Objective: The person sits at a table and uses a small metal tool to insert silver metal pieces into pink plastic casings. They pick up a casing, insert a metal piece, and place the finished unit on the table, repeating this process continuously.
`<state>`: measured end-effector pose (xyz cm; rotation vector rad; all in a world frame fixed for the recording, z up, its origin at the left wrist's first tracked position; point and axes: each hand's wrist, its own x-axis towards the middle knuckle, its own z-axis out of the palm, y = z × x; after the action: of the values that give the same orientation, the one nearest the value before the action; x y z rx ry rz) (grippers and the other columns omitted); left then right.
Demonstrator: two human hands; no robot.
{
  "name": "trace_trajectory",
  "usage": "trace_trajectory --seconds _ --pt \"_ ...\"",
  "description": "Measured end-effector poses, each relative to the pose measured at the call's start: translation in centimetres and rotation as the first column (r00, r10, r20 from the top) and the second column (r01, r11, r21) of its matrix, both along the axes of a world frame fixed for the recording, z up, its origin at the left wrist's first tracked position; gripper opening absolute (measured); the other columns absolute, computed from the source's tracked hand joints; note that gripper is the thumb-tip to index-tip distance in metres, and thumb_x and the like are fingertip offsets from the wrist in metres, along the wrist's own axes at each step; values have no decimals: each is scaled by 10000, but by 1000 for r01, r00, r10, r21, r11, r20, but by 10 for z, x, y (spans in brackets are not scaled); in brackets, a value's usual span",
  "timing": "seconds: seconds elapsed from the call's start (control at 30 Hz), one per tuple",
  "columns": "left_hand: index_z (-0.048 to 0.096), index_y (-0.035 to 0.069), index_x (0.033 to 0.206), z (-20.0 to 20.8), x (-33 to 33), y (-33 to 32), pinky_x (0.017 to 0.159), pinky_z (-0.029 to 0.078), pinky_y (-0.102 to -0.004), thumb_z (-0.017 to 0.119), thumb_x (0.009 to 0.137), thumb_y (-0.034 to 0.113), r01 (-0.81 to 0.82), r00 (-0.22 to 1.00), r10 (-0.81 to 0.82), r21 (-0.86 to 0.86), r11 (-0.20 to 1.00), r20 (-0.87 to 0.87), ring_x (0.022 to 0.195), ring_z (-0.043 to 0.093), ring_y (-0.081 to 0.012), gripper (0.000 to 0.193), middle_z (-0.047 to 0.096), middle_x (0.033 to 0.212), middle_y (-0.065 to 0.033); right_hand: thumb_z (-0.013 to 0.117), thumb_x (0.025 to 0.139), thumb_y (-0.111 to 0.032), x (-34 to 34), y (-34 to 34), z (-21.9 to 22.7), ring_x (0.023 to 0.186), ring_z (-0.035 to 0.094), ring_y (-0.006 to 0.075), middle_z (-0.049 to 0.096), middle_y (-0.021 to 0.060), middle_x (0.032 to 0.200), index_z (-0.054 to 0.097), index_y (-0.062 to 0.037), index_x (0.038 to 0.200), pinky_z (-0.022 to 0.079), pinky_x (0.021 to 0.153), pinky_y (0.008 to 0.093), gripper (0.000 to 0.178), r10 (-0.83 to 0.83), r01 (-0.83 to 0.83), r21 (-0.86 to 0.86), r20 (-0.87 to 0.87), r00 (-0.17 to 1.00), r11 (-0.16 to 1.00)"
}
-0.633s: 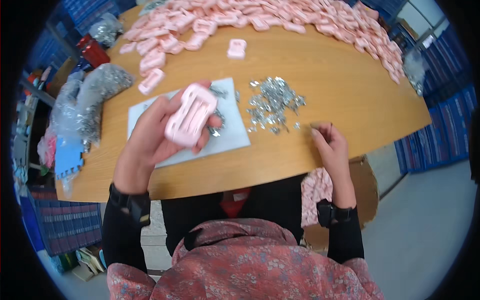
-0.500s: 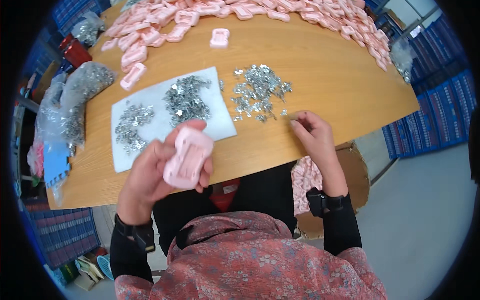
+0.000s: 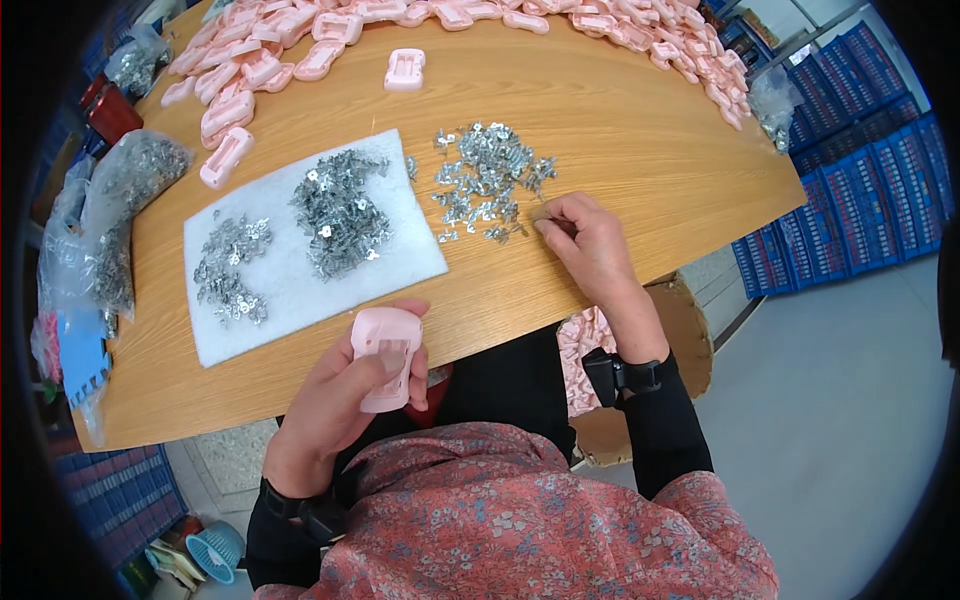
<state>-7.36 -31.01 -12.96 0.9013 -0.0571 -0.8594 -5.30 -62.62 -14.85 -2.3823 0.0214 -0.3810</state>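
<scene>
My left hand (image 3: 335,405) holds a pink plastic housing (image 3: 387,330) over the table's near edge, its thumb lying across the recess in the shell. The fingers wrap behind and along the right side. At the right edge of a loose heap of small silver metal pieces (image 3: 490,165), my right hand (image 3: 592,245) has thumb and forefinger pinched together. Whatever is between those fingertips is too small to make out. Left of that heap lies a white pad (image 3: 290,300) bearing a larger pile of metal pieces (image 3: 340,215) and a thinner pile (image 3: 232,265).
Many pink housings (image 3: 290,30) are massed along the table's far side, one single housing (image 3: 405,70) standing apart. Bags of metal parts (image 3: 135,180) and a red can (image 3: 110,110) sit at the left. A box of pink parts (image 3: 590,370) stands below the near edge.
My left hand has lowered the pink housing toward me and turned it more upright; its thumb has moved onto the recess. My right hand's fingers have come to the metal heap's edge.
</scene>
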Motion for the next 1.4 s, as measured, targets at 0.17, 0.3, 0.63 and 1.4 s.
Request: trace_trajectory --seconds 0.17,0.3,0.63,1.4 --pt "387 12 1443 7 10 -25 725 558 -360 564 902 115 -57 998 58 23 998 -34 833 643 -197 578 624 951 -108 705 844 -61 -16 16 15 717 552 83 621 19 807 668 -10 938 456 661 244 113 59 -4 370 -136 989 929" --pt "378 48 1459 7 18 -39 796 577 -374 576 908 93 -62 992 59 -21 998 -107 873 656 -191 587 633 997 -105 678 830 -34 -33 44 33 740 562 72 635 0 828 633 -20 946 454 674 232 124 254 -145 529 -139 957 836" --pt "438 69 1420 2 18 -43 750 583 -307 651 901 35 -79 994 75 -40 996 -85 835 652 -135 563 604 997 -45 701 801 3 -33 71 56 814 657 231 630 85 870 589 -49 1030 532 721 350 261 483 -485 167 59 874 858" --pt "466 62 1394 -9 14 -43 753 546 -281 665 870 6 -202 979 201 40 979 27 847 595 -125 564 542 1055 -29 695 889 -46 -41 85 28 849 558 58 630 18 956 515 -2 1181 475 749 223 346 324 -105 738 -160 932 667"
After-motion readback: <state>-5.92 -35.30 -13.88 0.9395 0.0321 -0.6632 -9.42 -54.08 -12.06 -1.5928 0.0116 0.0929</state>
